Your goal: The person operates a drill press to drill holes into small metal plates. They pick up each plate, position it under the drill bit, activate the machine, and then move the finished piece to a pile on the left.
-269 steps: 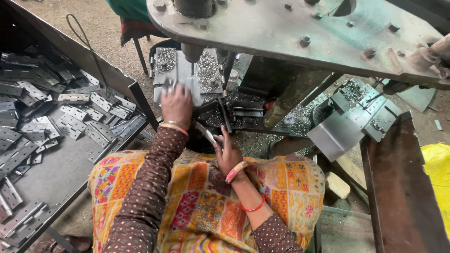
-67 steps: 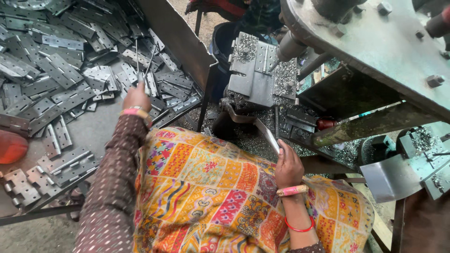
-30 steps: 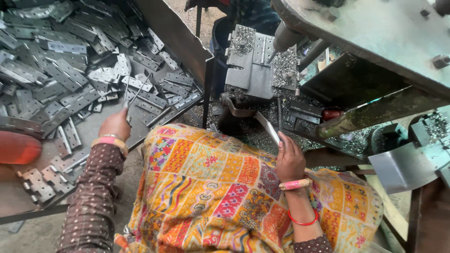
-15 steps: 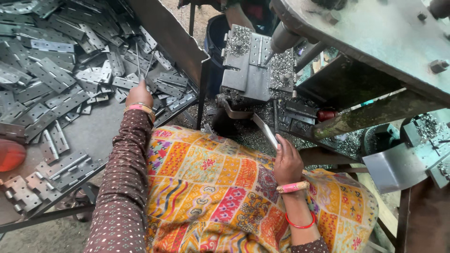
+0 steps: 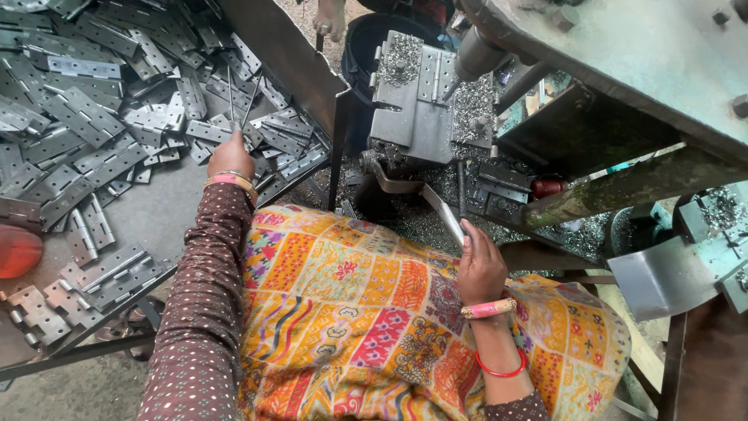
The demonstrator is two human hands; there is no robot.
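My left hand (image 5: 230, 156) reaches over the metal tray (image 5: 148, 214) at the left and pinches two thin metal pins (image 5: 238, 97) that stick up over a heap of grey steel hinges (image 5: 93, 117). My right hand (image 5: 479, 265) rests on my patterned lap and grips a flat metal strip (image 5: 444, 214) that points up toward the press machine (image 5: 425, 101). The fixture block on the machine is covered in metal shavings.
A red round object (image 5: 15, 249) sits at the tray's left edge. A heavy grey machine frame (image 5: 623, 54) overhangs the upper right. A bent steel chute (image 5: 662, 273) lies at the right. Another person's hand (image 5: 331, 15) shows at the top.
My left hand has stretched farther into the hinge pile and now holds thin pins upright. My right hand has stayed on my lap with the strip.
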